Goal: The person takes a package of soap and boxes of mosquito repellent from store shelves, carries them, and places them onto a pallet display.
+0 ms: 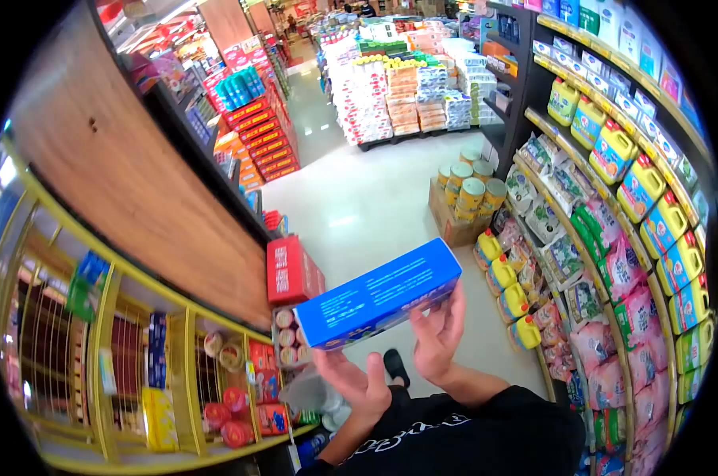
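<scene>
A long blue box point(379, 295) with small white print on its upper face is held up in front of my chest, slanting up to the right. My left hand point(355, 382) is at its lower left end, palm up, with the fingertips under the edge. My right hand point(440, 335) grips the right end from below, its fingers partly behind the box. Both hands hold the box between them. Its underside is mostly hidden.
Curved shelves point(605, 190) with yellow jugs and bagged goods line the right. Cans point(471, 193) stand on a carton ahead. A red box point(290, 271) and a yellow rack point(105, 357) are at the left. Stacked packs point(402, 95) stand farther down the aisle.
</scene>
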Demonstrator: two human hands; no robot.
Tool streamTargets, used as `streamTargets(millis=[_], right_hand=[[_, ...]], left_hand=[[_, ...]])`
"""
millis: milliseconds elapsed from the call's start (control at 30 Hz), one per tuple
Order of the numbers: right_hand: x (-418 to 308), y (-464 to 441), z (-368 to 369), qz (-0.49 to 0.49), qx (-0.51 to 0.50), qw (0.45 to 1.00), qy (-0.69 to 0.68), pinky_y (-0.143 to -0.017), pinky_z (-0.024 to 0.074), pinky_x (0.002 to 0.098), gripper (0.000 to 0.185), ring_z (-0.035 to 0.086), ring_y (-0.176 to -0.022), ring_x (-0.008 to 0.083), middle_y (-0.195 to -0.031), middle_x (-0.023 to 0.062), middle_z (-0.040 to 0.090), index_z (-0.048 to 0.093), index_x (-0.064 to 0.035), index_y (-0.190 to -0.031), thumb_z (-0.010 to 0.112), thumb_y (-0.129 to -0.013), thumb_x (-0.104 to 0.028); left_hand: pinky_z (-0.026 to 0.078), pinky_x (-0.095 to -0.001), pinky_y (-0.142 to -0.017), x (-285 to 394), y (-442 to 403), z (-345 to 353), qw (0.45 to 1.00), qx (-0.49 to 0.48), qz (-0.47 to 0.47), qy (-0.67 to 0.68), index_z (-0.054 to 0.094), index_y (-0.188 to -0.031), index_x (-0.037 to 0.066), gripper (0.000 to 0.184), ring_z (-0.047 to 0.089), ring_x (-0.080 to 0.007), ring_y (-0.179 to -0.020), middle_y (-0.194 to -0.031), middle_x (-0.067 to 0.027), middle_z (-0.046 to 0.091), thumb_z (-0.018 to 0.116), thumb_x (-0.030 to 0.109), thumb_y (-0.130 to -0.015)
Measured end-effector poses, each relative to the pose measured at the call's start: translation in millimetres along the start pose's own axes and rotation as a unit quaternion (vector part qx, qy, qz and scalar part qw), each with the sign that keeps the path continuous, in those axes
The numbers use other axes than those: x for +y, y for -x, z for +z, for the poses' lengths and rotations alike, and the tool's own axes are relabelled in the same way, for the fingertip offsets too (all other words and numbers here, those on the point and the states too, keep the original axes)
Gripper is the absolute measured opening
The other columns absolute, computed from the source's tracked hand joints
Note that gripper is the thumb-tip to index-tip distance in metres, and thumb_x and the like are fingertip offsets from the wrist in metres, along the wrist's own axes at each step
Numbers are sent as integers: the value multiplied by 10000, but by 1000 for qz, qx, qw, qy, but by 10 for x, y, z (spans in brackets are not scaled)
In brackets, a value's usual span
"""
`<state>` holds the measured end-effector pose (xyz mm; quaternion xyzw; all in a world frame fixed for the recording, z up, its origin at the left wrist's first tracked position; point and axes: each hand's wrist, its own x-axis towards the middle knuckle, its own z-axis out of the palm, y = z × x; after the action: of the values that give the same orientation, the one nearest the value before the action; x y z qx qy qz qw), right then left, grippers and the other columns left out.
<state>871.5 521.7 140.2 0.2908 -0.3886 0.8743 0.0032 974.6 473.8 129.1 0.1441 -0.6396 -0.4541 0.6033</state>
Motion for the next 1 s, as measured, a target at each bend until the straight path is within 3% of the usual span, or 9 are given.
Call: streamTargets(millis=[233,267,433,467,500,700,833,933,1000], right_hand=[[932,-1431,-346,-32,100,989,102,-1134,328,367,769,427,-1361,245,-1463,166,444,278,89,-1521,498,-785,125],[1055,-1615,-399,-77,116,979,149,-750,466,193,673,550,-1147,118,-1397,82,532,371,26,-1500,476,-836,65],[1742,-2338,-622,-86,157,968,174,-841,483,247,632,572,-1136,157,-1336,108,569,429,59,-1450,455,-818,76],[1922,-2496,-672,-87,162,965,186,-869,484,265,629,576,-1133,164,-1327,116,572,427,71,-1443,452,-815,78],[2101,-2679,-719,-89,165,962,199,-896,486,282,626,580,-1130,170,-1318,125,575,426,82,-1437,449,-811,79],[3158,-4153,-752,-78,153,975,143,-1030,432,336,590,578,-1163,209,-1274,152,592,419,111,-1418,469,-831,72],[3615,-5272,-642,-39,100,982,158,-1093,369,363,576,530,-1197,208,-1307,127,521,445,96,-1410,580,-850,71],[3951,-5952,-545,-9,45,978,203,-1065,389,356,578,521,-1188,221,-1256,133,531,448,97,-1406,612,-857,26],[4242,-6308,-549,-4,11,969,246,-1020,417,353,586,537,-1141,225,-1235,146,538,463,90,-1397,643,-849,-11]], left_hand=[[271,-447,-1152,-1134,-1457,708,992,-123,13,30,334,-1466,-45,692,356,-346,-1386,-1471,-227,367,677,48,-872],[279,-448,-1148,-1281,-1622,801,989,-146,12,24,347,-1460,-47,684,366,-355,-1381,-1462,-232,386,682,55,-872],[362,-455,-1101,-2078,-2563,1335,967,-253,30,-6,391,-1448,-48,675,417,-394,-1353,-1427,-258,462,710,96,-871],[406,-419,-1085,-2249,-2755,1447,953,-296,49,-37,335,-1489,-26,690,425,-339,-1347,-1474,-224,343,679,76,-899],[407,-420,-1084,-2420,-2914,1584,952,-300,45,-43,329,-1493,-24,702,424,-338,-1347,-1473,-223,341,683,77,-895],[412,-445,-1076,-3425,-3831,2505,954,-296,-27,-37,293,-1519,-8,775,420,-311,-1349,-1471,-189,325,703,80,-867],[403,-446,-1079,-3985,-4436,2939,949,-301,-76,-50,261,-1538,-3,808,404,-299,-1359,-1472,-176,316,700,94,-866],[433,-431,-1034,-4432,-4805,3249,963,-251,-66,-76,311,-1526,5,807,395,-329,-1332,-1441,-216,328,731,132,-848],[417,-429,-1056,-4710,-5054,3431,967,-224,-96,-74,286,-1533,-3,798,395,-293,-1342,-1438,-175,320,703,103,-862]])
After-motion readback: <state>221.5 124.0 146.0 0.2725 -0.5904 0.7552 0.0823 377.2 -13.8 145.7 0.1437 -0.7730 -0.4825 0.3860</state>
